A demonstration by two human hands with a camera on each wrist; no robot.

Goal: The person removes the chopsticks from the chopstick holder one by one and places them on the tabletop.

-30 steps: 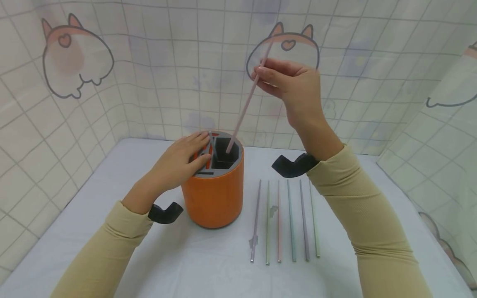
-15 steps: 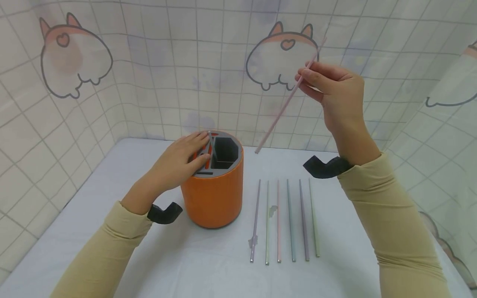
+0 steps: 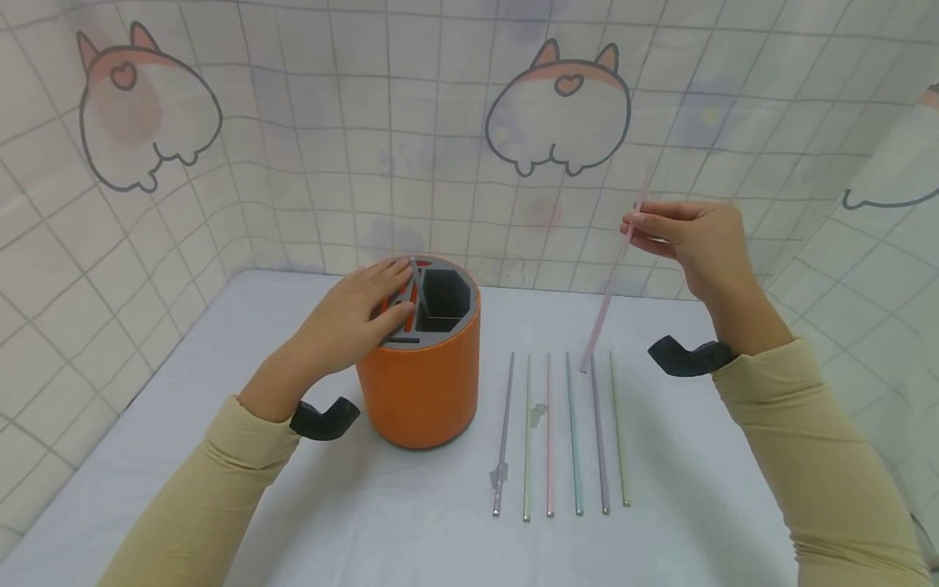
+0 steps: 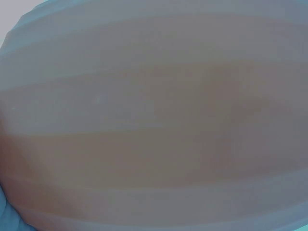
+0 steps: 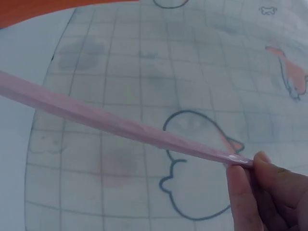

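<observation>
My right hand (image 3: 689,236) pinches a long thin pink stick (image 3: 607,303) near its upper part, between thumb and fingers. The stick slants down to the left, and its lower end appears above the row of sticks. In the right wrist view the pink stick (image 5: 110,124) crosses from the left edge to the fingertips (image 5: 263,158). My left hand (image 3: 348,314) rests on the grey top of an orange round desk organizer (image 3: 421,399). A slim grey stick (image 3: 418,281) leans up from that top beside the fingers. The left wrist view is too blurred to read.
Several thin pastel sticks, among them a green stick (image 3: 620,440) and a blue stick (image 3: 574,440), lie side by side on the white table (image 3: 308,505), right of the organizer. A grid-patterned curtain (image 3: 308,163) with cartoon animals rises behind and at both sides.
My right hand has drawn the pink stick out from over the organizer's compartment, moved it right, then lowered it over the row of sticks. My left hand stays put.
</observation>
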